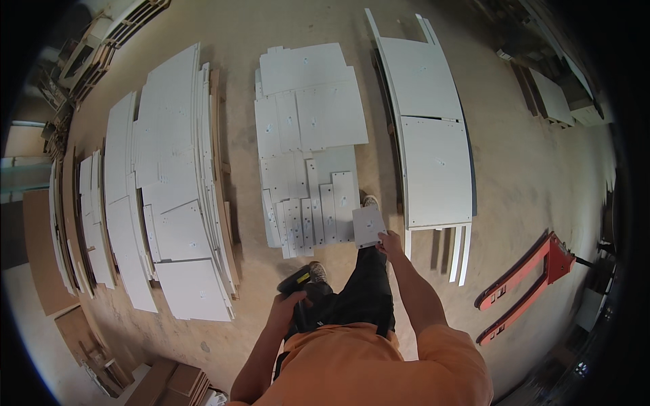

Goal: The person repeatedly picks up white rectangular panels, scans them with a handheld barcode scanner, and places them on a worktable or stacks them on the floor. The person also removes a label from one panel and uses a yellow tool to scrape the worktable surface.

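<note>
My right hand (389,245) grips the lower right corner of a small white panel (367,229), held out in front of my right leg. A small label or mark shows on its face. In my left hand (290,302) is a black-and-yellow handheld tool (296,280) with a pistol-like grip; its exact kind does not show. Just ahead of my feet lies a layout of white panels (312,116), wide boards at the far end and narrow white strips (328,208) side by side at the near end. Several have dark holes and small marks.
Stacks of white boards (169,142) stand on the left. To the right, more large white panels (433,172) rest on long rails (462,254). A red pallet jack (525,287) is on the floor at the lower right. Brown cardboard boxes (169,382) sit at the lower left.
</note>
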Available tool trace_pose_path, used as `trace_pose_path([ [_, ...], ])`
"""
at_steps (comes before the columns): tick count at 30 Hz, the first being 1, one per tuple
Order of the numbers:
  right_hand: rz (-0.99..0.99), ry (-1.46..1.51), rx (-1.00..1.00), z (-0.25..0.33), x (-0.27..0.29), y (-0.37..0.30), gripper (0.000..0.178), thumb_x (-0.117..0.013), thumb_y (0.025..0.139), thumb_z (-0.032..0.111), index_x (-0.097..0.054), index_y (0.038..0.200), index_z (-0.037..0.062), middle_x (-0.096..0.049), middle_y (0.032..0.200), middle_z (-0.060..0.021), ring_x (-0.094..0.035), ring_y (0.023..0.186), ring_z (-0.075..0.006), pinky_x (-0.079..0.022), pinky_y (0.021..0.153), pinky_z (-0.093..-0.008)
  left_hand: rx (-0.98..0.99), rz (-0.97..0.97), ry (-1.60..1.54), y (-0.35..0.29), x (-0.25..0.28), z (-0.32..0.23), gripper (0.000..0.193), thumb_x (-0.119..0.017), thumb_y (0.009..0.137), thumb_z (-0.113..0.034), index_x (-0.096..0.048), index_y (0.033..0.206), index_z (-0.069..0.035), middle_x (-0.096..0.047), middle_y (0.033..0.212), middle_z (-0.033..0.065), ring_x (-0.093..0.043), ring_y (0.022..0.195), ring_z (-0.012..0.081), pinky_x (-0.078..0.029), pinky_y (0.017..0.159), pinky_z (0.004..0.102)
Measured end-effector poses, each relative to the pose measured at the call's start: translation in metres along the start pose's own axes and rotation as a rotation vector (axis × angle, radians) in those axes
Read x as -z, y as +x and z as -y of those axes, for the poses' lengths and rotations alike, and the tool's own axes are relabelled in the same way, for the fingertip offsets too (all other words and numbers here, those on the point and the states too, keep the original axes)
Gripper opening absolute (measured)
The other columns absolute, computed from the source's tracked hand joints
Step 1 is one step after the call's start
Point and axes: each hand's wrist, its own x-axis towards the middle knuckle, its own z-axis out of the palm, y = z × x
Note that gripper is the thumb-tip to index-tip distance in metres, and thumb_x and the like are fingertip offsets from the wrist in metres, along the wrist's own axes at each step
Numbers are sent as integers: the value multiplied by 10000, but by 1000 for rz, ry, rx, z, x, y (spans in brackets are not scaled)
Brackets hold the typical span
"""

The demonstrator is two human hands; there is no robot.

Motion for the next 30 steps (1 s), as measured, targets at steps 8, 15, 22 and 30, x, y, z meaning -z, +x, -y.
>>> trace_pose_path([
  [8,86,44,118,163,-122,275,453,-603,933,130,-513,1373,64,-647,829,-76,-644,586,-145,-504,472,-285,343,-639,-208,53,-65,5,301,-637,838,-298,-684,812,-1,-682,689,78,-496,421,103,-354,375,254],
  [15,94,-824,347,191,-177,385,371,-590,882,137,-599,1243,50,-686,1000,-172,-679,901,-297,-549,760,-403,163,-532,9,103,-168,-18,321,-793,738,-158,-712,964,55,-716,797,76,-658,765,136,-531,679,328],
  [22,404,-1100,498,149,-138,272,318,-591,836,193,-651,1096,21,-670,1064,-227,-631,1028,-398,-505,894,-468,86,-416,235,79,-141,-66,296,-790,757,-211,-702,853,55,-685,708,57,-611,679,90,-494,596,314],
  [30,44,-1131,567,67,-34,120,234,-620,817,200,-690,920,2,-698,940,-203,-677,927,-338,-531,819,-441,-311,-170,272,56,-31,-34,308,-766,782,-197,-714,970,42,-717,786,89,-645,765,111,-517,670,317],
])
